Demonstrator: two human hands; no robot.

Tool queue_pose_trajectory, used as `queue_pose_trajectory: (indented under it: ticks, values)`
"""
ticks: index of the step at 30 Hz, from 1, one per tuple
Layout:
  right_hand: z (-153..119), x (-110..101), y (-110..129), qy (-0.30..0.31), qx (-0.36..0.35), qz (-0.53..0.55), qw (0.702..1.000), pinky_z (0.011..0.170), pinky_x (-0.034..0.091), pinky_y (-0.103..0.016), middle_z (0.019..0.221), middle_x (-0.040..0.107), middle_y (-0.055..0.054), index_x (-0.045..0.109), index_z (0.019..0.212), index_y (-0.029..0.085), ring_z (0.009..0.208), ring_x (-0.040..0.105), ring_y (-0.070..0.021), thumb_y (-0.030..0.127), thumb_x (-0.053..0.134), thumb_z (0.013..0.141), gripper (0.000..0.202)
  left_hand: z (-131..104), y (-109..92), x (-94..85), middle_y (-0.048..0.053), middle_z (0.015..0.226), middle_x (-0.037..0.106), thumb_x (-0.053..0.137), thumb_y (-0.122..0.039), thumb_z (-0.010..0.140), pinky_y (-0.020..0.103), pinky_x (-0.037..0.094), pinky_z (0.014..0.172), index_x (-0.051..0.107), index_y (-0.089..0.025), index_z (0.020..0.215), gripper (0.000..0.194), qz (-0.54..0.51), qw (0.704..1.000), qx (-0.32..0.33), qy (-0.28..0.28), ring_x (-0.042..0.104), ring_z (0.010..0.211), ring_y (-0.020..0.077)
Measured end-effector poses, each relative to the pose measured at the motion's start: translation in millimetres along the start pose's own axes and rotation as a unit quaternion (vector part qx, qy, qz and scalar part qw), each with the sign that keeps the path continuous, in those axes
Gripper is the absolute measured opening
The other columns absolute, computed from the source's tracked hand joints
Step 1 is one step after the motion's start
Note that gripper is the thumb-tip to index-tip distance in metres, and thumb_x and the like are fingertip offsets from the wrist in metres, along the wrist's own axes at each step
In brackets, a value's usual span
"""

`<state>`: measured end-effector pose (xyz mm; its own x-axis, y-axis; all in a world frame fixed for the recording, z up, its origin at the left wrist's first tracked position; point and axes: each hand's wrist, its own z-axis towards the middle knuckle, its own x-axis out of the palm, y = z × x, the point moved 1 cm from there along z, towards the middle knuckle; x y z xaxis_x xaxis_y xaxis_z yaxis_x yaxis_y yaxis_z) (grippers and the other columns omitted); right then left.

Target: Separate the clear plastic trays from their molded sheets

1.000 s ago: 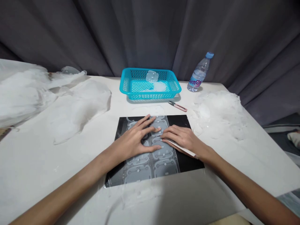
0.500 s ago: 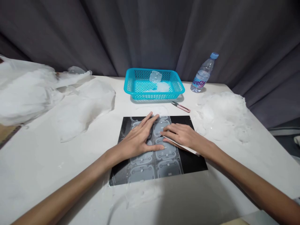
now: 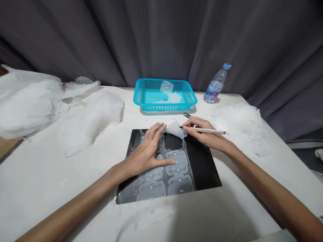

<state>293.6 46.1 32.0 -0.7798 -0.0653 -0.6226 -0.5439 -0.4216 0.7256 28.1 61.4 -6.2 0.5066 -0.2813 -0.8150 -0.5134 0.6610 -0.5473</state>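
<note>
My left hand [image 3: 145,153] lies flat, fingers spread, pressing on a clear sheet of rounded-square translucent pieces [image 3: 178,162]. That sheet rests on a black mat [image 3: 205,168]. In my right hand [image 3: 203,132] is a slim white pen-like tool [image 3: 209,130] with a dark tip; its exact kind I cannot make out. The thumb and fingers of this hand also pinch the edge of a translucent piece [image 3: 174,128], bent up at the sheet's far end. Below it, a rounded opening in the sheet shows the black mat.
Beyond the mat stands a blue basket [image 3: 165,108] holding a few translucent pieces. Thread snips [image 3: 186,115] lie partly behind my right hand. A water bottle [image 3: 214,88] stands at the back right. Piles of translucent film lie left [image 3: 93,117] and right [image 3: 239,124].
My right hand has moved away from me, and a translucent piece is now lifted from the sheet, leaving an opening. The tool has swung nearly level. My left hand stays on the sheet.
</note>
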Motion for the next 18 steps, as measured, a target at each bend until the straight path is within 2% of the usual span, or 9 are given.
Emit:
queue_pose_trajectory:
  ticks: [2, 3, 5, 7, 8, 9, 12, 14, 18]
  values:
    - [-4.5, 1.3, 13.4, 0.05, -0.001, 0.018, 0.999, 0.084, 0.051, -0.032, 0.099, 0.073, -0.004, 0.075, 0.103, 0.02, 0.091, 0.067, -0.0179, 0.031, 0.063, 0.103, 0.017, 1.3, -7.9, -7.1, 0.018, 0.146, 0.056, 0.063, -0.076, 0.09, 0.048, 0.046, 0.113, 0.053, -0.019, 0.136, 0.074, -0.033, 0.995, -0.055, -0.08, 0.054, 0.136, 0.0339]
    - [-5.8, 2.1, 19.3, 0.078, 0.006, 0.036, 0.996, 0.081, 0.051, -0.031, 0.098, 0.074, -0.003, 0.076, 0.105, 0.021, 0.088, 0.067, -0.017, 0.031, 0.064, 0.102, 0.016, 2.5, -11.9, -11.0, 0.014, 0.128, 0.066, 0.052, -0.074, 0.097, 0.045, 0.051, 0.103, 0.059, -0.019, 0.119, 0.059, -0.052, 0.989, -0.1, -0.101, 0.063, 0.119, 0.0301]
    - [-6.0, 2.9, 27.7, 0.153, 0.024, 0.094, 0.983, 0.072, 0.051, -0.027, 0.094, 0.074, -0.002, 0.076, 0.114, 0.022, 0.079, 0.066, -0.0151, 0.032, 0.065, 0.102, 0.02, 6.3, -18.4, -16.8, 0.007, 0.101, 0.072, 0.036, -0.071, 0.104, 0.038, 0.052, 0.082, 0.061, -0.021, 0.1, 0.056, -0.085, 0.976, -0.189, -0.063, 0.069, 0.091, 0.025]
    - [-2.5, 1.1, 29.7, 0.218, 0.03, 0.141, 0.965, 0.066, 0.05, -0.026, 0.089, 0.073, -0.001, 0.074, 0.122, 0.023, 0.073, 0.064, -0.0146, 0.037, 0.064, 0.103, 0.027, 10.9, -21.6, -19.8, 0.003, 0.089, 0.074, 0.043, -0.071, 0.102, 0.034, 0.047, 0.069, 0.064, -0.022, 0.098, 0.053, -0.071, 0.969, -0.234, -0.021, 0.068, 0.078, 0.0238]
    - [0.6, -1.1, 27.8, 0.222, 0.025, 0.144, 0.964, 0.069, 0.051, -0.027, 0.089, 0.073, -0.001, 0.074, 0.123, 0.022, 0.075, 0.064, -0.0153, 0.04, 0.061, 0.104, 0.029, 13.3, -22.0, -20.1, 0.003, 0.087, 0.075, 0.051, -0.071, 0.098, 0.033, 0.044, 0.066, 0.065, -0.022, 0.099, 0.051, -0.055, 0.968, -0.243, -0.013, 0.068, 0.076, 0.0241]
    - [4.2, -3.8, 24.1, 0.201, 0.02, 0.131, 0.97, 0.075, 0.052, -0.03, 0.09, 0.074, -0.002, 0.076, 0.119, 0.022, 0.079, 0.065, -0.0164, 0.043, 0.057, 0.106, 0.031, 15.7, -21.8, -19.7, 0.002, 0.086, 0.075, 0.058, -0.069, 0.095, 0.032, 0.042, 0.064, 0.067, -0.022, 0.099, 0.047, -0.038, 0.968, -0.249, -0.014, 0.069, 0.076, 0.0246]
    - [14.0, -10.4, 6.2, 0.072, 0.002, 0.022, 0.997, 0.101, 0.047, -0.041, 0.097, 0.071, -0.006, 0.077, 0.093, 0.02, 0.101, 0.063, -0.0213, 0.047, 0.036, 0.113, 0.053, 22.0, -21.0, -15.5, 0.002, 0.083, 0.076, 0.07, -0.061, 0.09, 0.03, 0.039, 0.062, 0.068, -0.022, 0.093, 0.039, -0.026, 0.964, -0.264, -0.02, 0.07, 0.076, 0.0247]
    - [16.3, -8.9, -5.8, 0.027, -0.009, -0.045, 0.999, 0.106, 0.044, -0.045, 0.101, 0.068, -0.008, 0.073, 0.089, 0.02, 0.106, 0.059, -0.0235, 0.045, 0.03, 0.114, 0.056, 26.0, -21.8, -12.5, 0.001, 0.081, 0.077, 0.073, -0.057, 0.087, 0.03, 0.038, 0.062, 0.068, -0.022, 0.091, 0.036, -0.034, 0.963, -0.266, -0.026, 0.069, 0.074, 0.0238]
    - [13.8, 4.2, -16.0, 0.061, -0.011, -0.1, 0.993, 0.101, 0.047, -0.045, 0.106, 0.065, -0.01, 0.068, 0.104, 0.019, 0.107, 0.058, -0.0255, 0.035, 0.034, 0.113, 0.039, 32.8, -22.1, -7.7, 0.001, 0.077, 0.072, 0.068, -0.046, 0.09, 0.029, 0.036, 0.062, 0.067, -0.022, 0.087, 0.025, -0.071, 0.966, -0.249, -0.025, 0.065, 0.071, 0.0212]
